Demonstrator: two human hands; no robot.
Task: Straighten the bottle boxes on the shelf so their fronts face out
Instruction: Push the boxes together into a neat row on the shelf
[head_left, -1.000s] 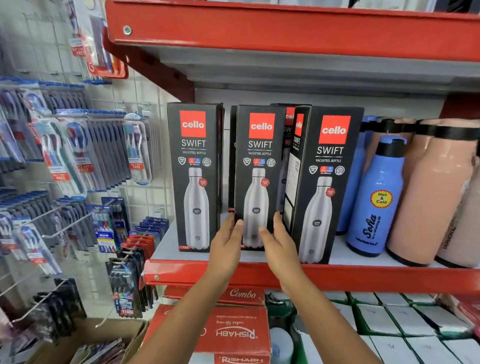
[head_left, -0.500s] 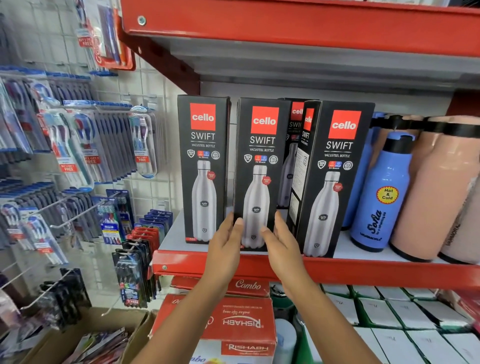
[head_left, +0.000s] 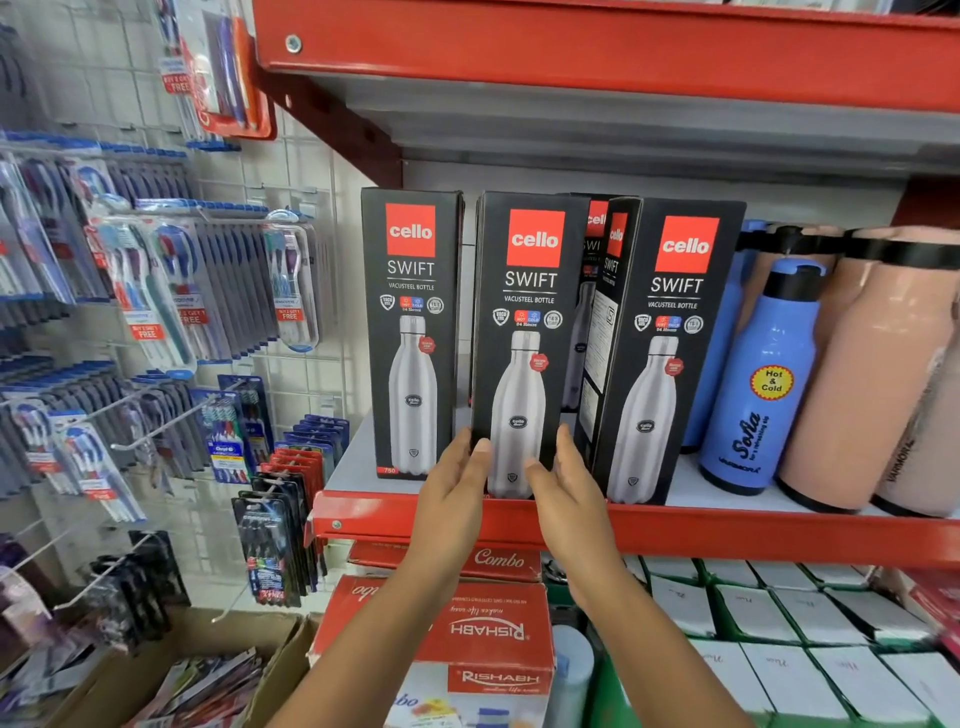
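Standing upright at the front edge of the red metal shelf (head_left: 727, 530), the middle black cardboard bottle box (head_left: 524, 343) is flanked low down by both hands. Left hand (head_left: 454, 486) is laid open against its left edge; right hand (head_left: 563, 483) is open at its right edge, fingers extended. Neither grip is closed. Its front is faced outward. Two matching boxes are stood alongside.

Three tall black cardboard bottle boxes stand upright: the middle box (head_left: 527, 338) between the hands, the left box (head_left: 413, 332) beside the left hand (head_left: 457, 480), and the angled right box (head_left: 670, 353) beside the right hand (head_left: 563, 483).
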